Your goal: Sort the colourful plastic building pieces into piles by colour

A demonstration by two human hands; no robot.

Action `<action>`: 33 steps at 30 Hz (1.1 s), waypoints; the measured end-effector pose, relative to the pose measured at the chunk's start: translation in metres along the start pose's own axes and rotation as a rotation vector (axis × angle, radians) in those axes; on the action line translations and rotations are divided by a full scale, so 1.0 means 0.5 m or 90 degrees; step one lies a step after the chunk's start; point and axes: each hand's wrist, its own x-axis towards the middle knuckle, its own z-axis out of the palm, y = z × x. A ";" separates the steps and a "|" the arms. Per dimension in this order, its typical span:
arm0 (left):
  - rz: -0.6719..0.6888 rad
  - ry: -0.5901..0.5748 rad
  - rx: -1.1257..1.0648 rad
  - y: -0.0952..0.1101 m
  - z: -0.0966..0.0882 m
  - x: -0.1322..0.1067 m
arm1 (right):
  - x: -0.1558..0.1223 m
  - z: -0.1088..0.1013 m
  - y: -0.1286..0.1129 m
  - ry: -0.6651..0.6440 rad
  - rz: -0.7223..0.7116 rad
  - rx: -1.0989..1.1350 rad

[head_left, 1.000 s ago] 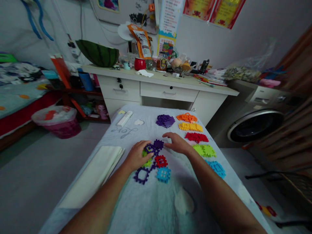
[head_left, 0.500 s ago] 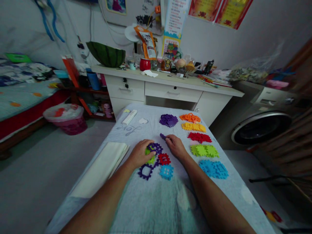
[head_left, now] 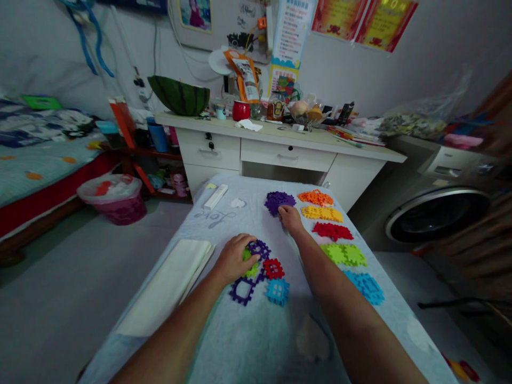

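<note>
My left hand (head_left: 237, 259) curls its thumb and fingers around joined interlocking blocks: a lime green block (head_left: 251, 269) and a purple block (head_left: 259, 249). Fixed beside them are a purple square frame (head_left: 241, 291), a red window block (head_left: 273, 269) and a light blue window block (head_left: 277, 292). My right hand (head_left: 289, 217) is at the near edge of the purple block pile (head_left: 279, 200), its fingers pinched on a purple block there. The fingertips partly hide that block, so I cannot tell it apart from the pile.
On the right lie piles of orange blocks (head_left: 316, 197), yellow blocks (head_left: 322, 214), red blocks (head_left: 332, 231), green blocks (head_left: 344, 255) and blue blocks (head_left: 365, 287). A folded cream cloth (head_left: 172, 285) and a white box (head_left: 216, 197) are at the left. A cluttered desk (head_left: 288, 146) stands behind.
My right hand has moved forward with a purple block, from beside the joined blocks to the purple pile. My left hand stays on the joined blocks. The view has shifted slightly.
</note>
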 end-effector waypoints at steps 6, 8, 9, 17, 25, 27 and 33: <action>0.004 0.014 0.004 -0.001 0.000 -0.002 | 0.011 0.009 0.000 0.089 0.018 0.019; 0.003 0.029 0.008 -0.002 0.000 -0.001 | -0.009 -0.002 -0.004 0.085 0.009 -0.007; 0.003 0.036 0.014 -0.002 0.000 -0.001 | -0.022 -0.009 -0.008 0.064 0.002 -0.016; -0.024 0.027 0.062 0.001 -0.001 0.000 | -0.162 -0.039 -0.047 -0.329 -0.143 0.029; -0.027 0.014 0.062 -0.002 0.002 -0.002 | -0.191 -0.017 -0.026 -0.347 -0.239 0.095; -0.025 0.011 0.061 -0.004 0.003 -0.003 | -0.191 -0.012 -0.022 -0.342 -0.217 0.168; -0.021 0.044 0.088 -0.003 -0.002 -0.006 | -0.188 0.002 -0.007 -0.152 -0.060 0.258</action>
